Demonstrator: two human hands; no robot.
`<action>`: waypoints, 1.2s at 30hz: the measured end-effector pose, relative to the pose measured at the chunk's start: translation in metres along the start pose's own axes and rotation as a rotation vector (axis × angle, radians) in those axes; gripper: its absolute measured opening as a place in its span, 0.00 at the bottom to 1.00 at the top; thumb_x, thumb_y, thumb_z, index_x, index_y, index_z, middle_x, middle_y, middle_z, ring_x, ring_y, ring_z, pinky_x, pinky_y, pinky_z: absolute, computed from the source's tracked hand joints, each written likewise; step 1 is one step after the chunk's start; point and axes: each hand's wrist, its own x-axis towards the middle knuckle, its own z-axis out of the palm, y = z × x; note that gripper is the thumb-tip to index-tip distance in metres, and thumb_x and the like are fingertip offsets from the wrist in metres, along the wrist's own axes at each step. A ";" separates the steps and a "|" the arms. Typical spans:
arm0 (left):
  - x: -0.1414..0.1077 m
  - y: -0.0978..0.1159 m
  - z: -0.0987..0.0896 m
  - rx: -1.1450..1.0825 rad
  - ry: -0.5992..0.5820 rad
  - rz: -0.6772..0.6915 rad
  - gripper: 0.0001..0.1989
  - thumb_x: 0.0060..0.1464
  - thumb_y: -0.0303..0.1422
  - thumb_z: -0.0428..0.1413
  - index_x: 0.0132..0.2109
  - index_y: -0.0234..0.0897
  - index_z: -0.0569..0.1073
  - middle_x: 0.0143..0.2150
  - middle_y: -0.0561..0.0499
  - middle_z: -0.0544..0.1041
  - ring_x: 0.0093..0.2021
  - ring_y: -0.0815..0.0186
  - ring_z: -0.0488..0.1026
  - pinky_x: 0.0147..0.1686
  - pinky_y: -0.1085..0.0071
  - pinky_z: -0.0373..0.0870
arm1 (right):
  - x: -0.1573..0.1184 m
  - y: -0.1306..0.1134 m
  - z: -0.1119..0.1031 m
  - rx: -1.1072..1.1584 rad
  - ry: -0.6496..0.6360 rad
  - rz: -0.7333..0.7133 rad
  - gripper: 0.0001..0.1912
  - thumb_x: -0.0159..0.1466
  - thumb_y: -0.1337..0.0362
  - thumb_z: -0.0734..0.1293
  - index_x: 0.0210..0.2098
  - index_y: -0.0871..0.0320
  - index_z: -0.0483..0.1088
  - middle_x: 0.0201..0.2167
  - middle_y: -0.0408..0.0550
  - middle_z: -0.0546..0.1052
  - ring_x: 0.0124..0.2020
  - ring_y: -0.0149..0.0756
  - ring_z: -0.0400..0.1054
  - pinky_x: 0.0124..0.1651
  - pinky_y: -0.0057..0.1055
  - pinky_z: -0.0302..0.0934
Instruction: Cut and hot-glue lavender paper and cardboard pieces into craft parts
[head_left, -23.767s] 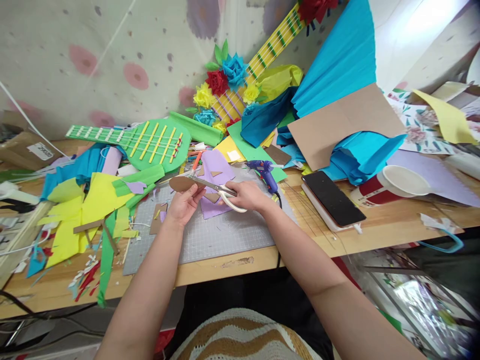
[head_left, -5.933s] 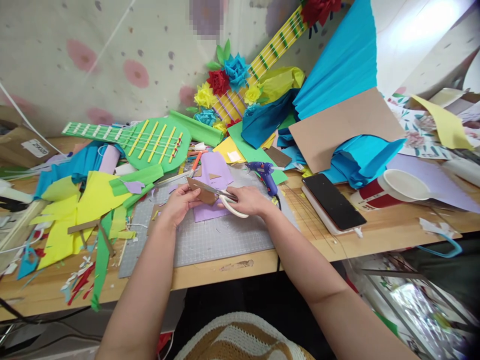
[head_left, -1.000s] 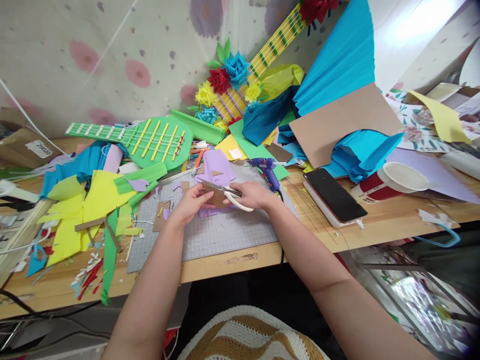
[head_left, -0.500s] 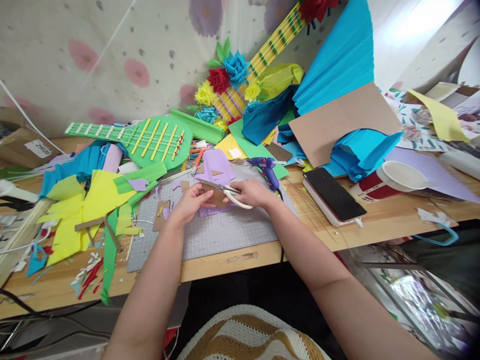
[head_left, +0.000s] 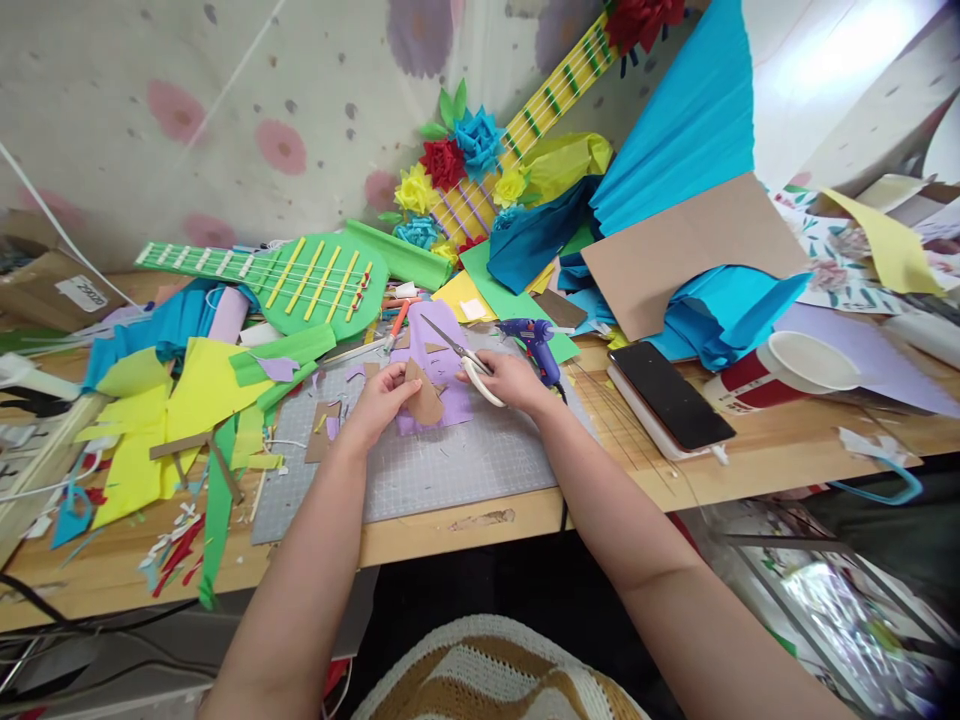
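the brown cardboard piece is pinched between the thumb and fingers of the left hand, its rounded end pointed down toward the near edge of the bench. the scissors are gripped by their white handles in the right hand, with the blades aimed at the far left corner and held clear of the cardboard. no cut is being made while the blades are apart from it; the broad face of the piece is left in view, and its outline can be judged for evenness. whether the outline is finished cannot be told.

beneath the cardboard, purple paper is spread on the grey cutting mat, which is laid along the near edge of the bench. small scraps are scattered on the mat, with a larger cardboard offcut near its left edge. just beyond the right hand, the blue glue gun is seen by the mat's far right corner, its cord trailing toward the near edge. farther right, a phone and a paper cup are set. at the far left, a green instrument-shaped piece is rested among coloured papers.
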 end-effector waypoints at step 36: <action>0.007 -0.008 0.035 -0.412 0.306 -0.062 0.06 0.51 0.29 0.57 0.32 0.29 0.70 0.29 0.46 0.77 0.28 0.68 0.76 0.34 0.68 0.74 | 0.008 -0.011 0.020 0.805 0.099 0.084 0.24 0.45 0.48 0.69 0.31 0.56 0.57 0.25 0.41 0.68 0.24 0.30 0.61 0.27 0.28 0.54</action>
